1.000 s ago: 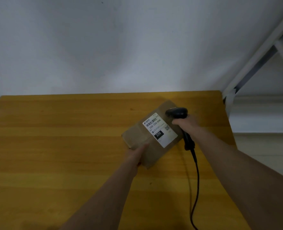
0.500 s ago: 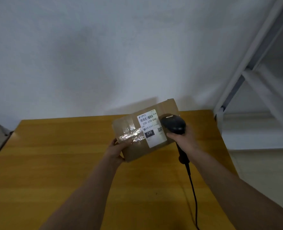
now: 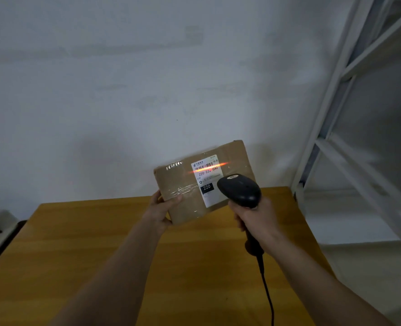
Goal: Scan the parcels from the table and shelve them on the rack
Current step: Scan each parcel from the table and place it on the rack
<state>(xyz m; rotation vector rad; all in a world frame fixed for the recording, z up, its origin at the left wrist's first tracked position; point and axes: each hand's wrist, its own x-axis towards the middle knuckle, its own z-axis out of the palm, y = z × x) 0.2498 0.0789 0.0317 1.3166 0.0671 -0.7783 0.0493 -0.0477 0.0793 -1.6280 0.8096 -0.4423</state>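
A left hand grips the parcel by its near corner, raised off the tabletop, as the right hand, clamped on the scanner, casts a red beam across the barcode; holding both steady should secure the read. A second earlier the parcel lay flat, unlit, on the tabletop

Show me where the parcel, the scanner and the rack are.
parcel (image 3: 183,184), head view, taped brown front face.
scanner (image 3: 240,190), head view, top of black head.
rack (image 3: 321,128), head view, white upright post.
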